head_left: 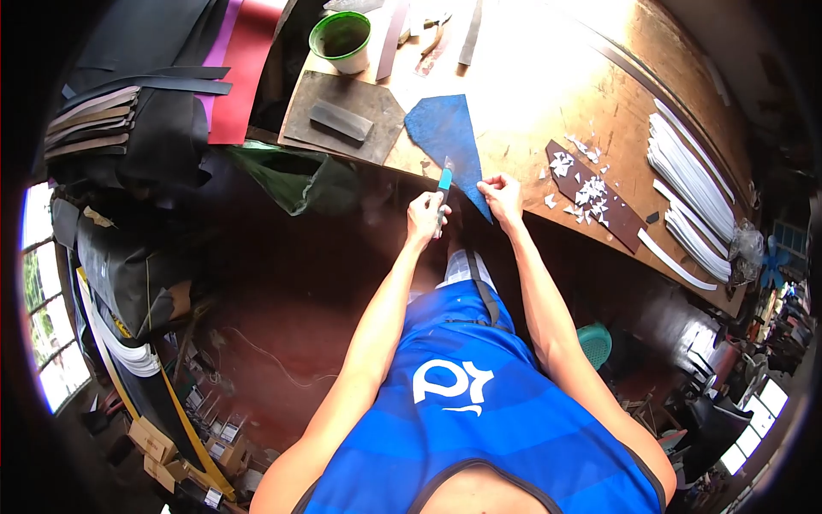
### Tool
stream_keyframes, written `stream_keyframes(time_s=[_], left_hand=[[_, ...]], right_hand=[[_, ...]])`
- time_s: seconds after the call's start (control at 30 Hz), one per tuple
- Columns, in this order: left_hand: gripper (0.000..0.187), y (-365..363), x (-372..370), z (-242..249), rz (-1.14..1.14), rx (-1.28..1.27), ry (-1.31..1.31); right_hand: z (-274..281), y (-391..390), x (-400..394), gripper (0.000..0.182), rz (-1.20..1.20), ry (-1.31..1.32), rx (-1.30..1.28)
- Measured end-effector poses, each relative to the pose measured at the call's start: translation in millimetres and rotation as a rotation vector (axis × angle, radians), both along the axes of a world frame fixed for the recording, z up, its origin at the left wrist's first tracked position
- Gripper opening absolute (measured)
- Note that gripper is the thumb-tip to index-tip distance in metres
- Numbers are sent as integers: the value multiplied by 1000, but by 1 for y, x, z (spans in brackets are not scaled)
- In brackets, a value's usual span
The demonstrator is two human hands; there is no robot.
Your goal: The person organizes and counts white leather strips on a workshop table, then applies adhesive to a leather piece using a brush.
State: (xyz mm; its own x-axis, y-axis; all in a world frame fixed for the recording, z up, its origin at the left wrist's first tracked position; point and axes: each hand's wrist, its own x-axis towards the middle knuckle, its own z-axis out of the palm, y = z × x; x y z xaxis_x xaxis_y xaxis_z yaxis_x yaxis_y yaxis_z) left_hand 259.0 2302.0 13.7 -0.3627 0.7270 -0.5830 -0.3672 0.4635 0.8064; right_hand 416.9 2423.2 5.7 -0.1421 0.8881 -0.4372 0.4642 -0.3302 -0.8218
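Observation:
My left hand is closed around a utility knife with a teal and grey handle, its tip pointing up and away from me over the blue piece. A pointed piece of blue sheet material lies on the table, and its narrow end hangs past the front edge. My right hand is closed in a pinch at the right edge of this blue piece, near the narrow end. Left of it sits a worn brown board with a dark rectangular block on top.
A green-rimmed bucket stands at the table's back left. White scraps lie on a dark red strip to the right, near stacks of white strips. Black, purple and red sheets are piled at left. Boxes stand on the floor.

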Motion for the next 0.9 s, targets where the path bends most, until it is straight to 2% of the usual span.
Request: stream_keyframes(time_s=[0.1, 0.17, 0.27, 0.33, 0.37, 0.4, 0.53, 0.67, 0.73, 0.8, 0.9], left_hand=[[26, -19, 2, 16, -36, -72, -6], [26, -36, -2, 21, -71, -102, -8], [24, -68, -14, 37, -8, -111, -78], [24, -90, -26, 43, 61, -130, 7], [24, -99, -33, 49, 102, -136, 28], [25, -108, -38, 49, 141, -146, 88], [25, -134, -54, 55, 318, -259, 142], [25, -147, -45, 46, 422, -287, 210], [25, -145, -36, 49, 470, -320, 204], [25, -146, -25, 48, 518, -315, 197], [24, -146, -9, 51, 593, -299, 177]], right_hand=[[4, -2, -2, 13, 14, 32, 37], [19, -4, -6, 15, 34, -36, 34], [25, 4, 1, 19, 61, 26, -57], [30, 13, 9, 28, -29, 518, -499], [41, 23, 14, 35, 66, 471, -560], [59, 30, 15, 36, 61, 544, -574], [150, 75, 7, 34, 15, 772, -498], [206, 146, -26, 37, 91, 896, -339], [224, 186, -55, 37, 81, 1026, -293], [231, 233, -84, 37, 205, 1087, -196], [241, 275, -139, 38, 139, 1090, -51]])
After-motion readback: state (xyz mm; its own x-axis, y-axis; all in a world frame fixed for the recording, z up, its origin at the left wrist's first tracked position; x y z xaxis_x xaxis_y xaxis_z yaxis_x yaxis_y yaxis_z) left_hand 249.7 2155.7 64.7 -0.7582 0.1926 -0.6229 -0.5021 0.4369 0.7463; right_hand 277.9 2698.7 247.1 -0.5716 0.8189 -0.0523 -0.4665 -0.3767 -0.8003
